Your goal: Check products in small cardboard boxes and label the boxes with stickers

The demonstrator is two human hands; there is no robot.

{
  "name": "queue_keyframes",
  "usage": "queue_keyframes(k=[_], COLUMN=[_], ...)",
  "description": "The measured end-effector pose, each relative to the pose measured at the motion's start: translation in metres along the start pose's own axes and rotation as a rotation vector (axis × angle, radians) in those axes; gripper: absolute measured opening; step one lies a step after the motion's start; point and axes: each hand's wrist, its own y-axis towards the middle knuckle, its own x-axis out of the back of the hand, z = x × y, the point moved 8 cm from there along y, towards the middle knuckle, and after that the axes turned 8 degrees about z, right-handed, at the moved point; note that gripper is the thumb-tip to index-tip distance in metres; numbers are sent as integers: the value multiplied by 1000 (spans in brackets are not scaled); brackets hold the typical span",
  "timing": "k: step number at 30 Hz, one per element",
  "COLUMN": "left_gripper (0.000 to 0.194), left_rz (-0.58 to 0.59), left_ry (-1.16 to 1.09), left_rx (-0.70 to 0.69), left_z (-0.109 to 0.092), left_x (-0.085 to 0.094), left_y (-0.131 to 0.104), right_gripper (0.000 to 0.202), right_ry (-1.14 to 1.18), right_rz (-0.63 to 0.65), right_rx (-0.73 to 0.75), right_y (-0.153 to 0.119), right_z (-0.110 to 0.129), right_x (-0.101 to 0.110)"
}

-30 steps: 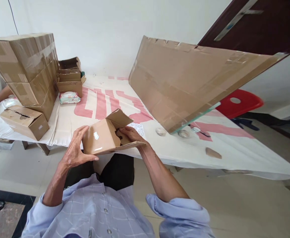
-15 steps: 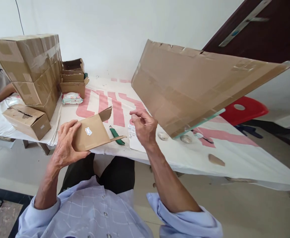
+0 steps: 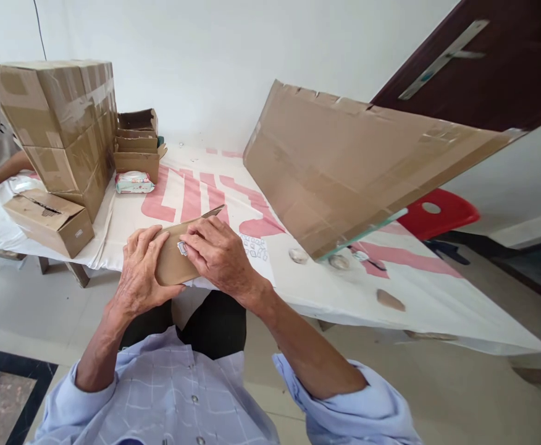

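Observation:
A small brown cardboard box (image 3: 171,262) is held over the table's front edge by my left hand (image 3: 141,272), its fingers and thumb wrapped round the left side. On the box face is a small white sticker (image 3: 182,248) with a dark border. My right hand (image 3: 219,256) rests over the box's right part, fingers bent together, fingertips at the sticker's edge; whatever they may pinch is hidden. A raised box flap (image 3: 213,211) shows behind my right hand. Beside that hand lies a white sheet of stickers (image 3: 254,247), partly covered.
Taped cartons (image 3: 57,123) are stacked at left, with a closed box (image 3: 50,219) in front. Open boxes (image 3: 136,151) and a wipes pack (image 3: 134,182) stand nearby. A large cardboard panel (image 3: 354,167) leans at right, tape rolls (image 3: 298,255) below. A co-worker's arm (image 3: 6,170) shows far left.
My right hand has moved left from above the sticker sheet onto the box face. The box has shifted slightly right with my left hand. The green utility knife is now out of sight.

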Motion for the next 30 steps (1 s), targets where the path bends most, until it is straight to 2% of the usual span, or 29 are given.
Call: queue_keyframes(k=[12,18,24,30], left_gripper=[105,103,102,102], left_rz=[3,10,-17,6], left_ry=[-6,-20,-11,-7], left_rx=[15,24,10,23], left_z=[1,2,0,0], left_x=[-2,-3,-2,-2], left_y=[-3,-4,-5,-6], right_gripper=[26,26,24,22], right_ry=[-59,-19,-41,-22], right_rz=[-28,28,16,87], right_rx=[59,46,74,44], right_y=[0,2,5,6], right_z=[10,9,12,8], right_x=[5,0,0,-7])
